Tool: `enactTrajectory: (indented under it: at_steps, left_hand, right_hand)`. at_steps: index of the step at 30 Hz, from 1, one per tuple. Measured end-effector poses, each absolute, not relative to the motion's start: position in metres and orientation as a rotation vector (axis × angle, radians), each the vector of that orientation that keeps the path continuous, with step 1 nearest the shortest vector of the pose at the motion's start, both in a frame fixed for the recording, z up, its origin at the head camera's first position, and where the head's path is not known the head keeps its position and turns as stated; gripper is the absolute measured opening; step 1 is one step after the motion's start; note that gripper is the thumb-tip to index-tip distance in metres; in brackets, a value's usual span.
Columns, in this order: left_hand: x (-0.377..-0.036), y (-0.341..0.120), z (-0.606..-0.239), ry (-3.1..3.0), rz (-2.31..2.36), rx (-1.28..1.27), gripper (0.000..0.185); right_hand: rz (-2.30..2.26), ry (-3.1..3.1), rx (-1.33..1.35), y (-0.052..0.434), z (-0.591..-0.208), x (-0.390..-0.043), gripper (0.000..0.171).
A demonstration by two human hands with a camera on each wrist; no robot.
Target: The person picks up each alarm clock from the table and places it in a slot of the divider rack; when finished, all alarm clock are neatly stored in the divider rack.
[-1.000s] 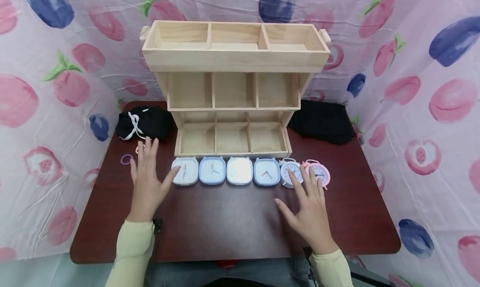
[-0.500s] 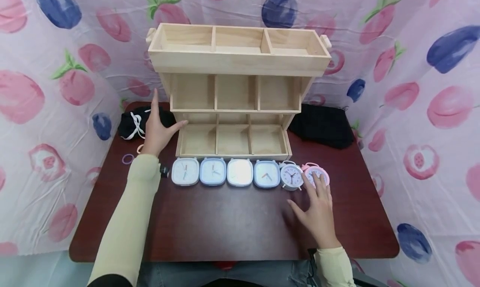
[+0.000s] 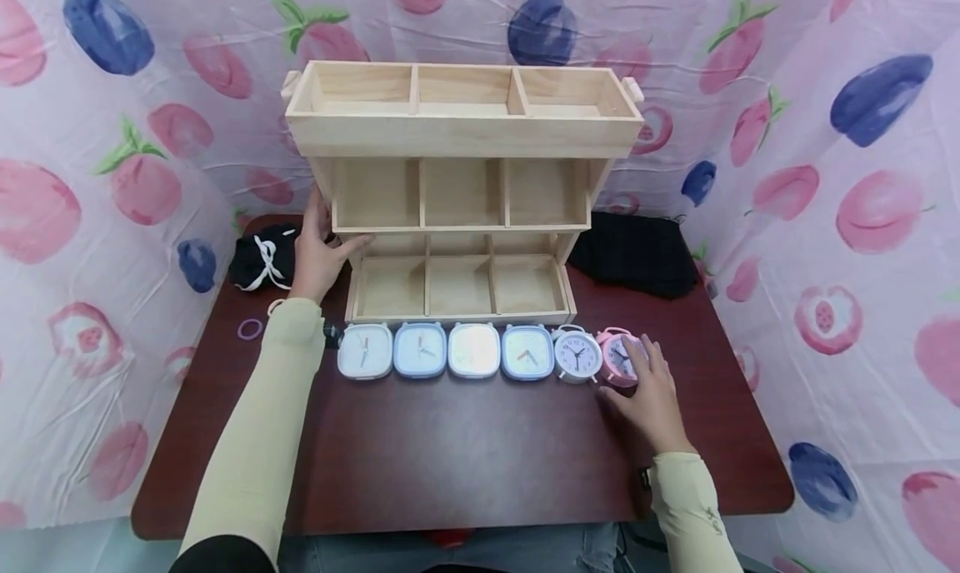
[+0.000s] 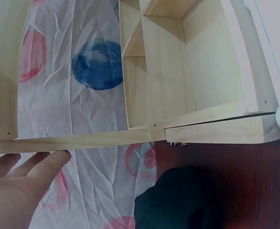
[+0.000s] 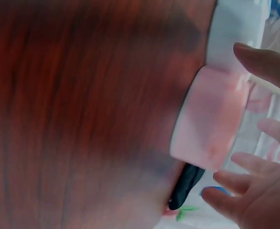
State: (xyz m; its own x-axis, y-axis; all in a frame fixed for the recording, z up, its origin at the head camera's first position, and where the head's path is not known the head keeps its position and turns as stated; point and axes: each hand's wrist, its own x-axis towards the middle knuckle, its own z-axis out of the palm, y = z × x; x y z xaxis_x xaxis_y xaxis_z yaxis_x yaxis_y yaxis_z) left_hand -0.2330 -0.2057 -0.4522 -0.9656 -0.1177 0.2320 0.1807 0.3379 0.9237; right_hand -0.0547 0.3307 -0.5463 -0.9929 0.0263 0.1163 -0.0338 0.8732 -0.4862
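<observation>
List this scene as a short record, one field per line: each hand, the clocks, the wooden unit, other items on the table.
left hand: open, fingers straight, resting against the left side of the wooden organizer
right hand: open, fingers spread at the pink alarm clock; contact unclear
clocks: six in a row before the organizer; four square clocks, then a white round alarm clock, pink one rightmost
organizer: three tiers, three compartments each, all empty
table: dark red wood
other: black drawstring pouch, black cloth, purple ring

The left hand (image 4: 8,191) rests straight fingers against the pale wooden compartment shelf (image 4: 178,86); a black cloth bundle (image 4: 178,202) lies near on the dark red table (image 4: 254,181).
</observation>
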Motion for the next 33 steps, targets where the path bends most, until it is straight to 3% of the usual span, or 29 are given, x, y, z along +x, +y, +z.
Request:
enactTrajectory:
  at_steps: [14,27,33]
  left_hand:
    - [-0.232,-0.205,-0.454,-2.323,-1.696,-0.042,0.113]
    - [-0.233,-0.207,-0.455,-2.340,-1.669,-0.050,0.112]
    - [-0.233,-0.207,-0.455,-2.360,-1.655,-0.048,0.112]
  right_hand:
    - [0.893,-2.809,0.020,0.345,-0.559,-0.071,0.063]
    - [0.825,-2.836,-0.104,0.346,-0.555,-0.077,0.067]
    - [0.870,-2.654,-0.135,0.335,-0.535,-0.080,0.066]
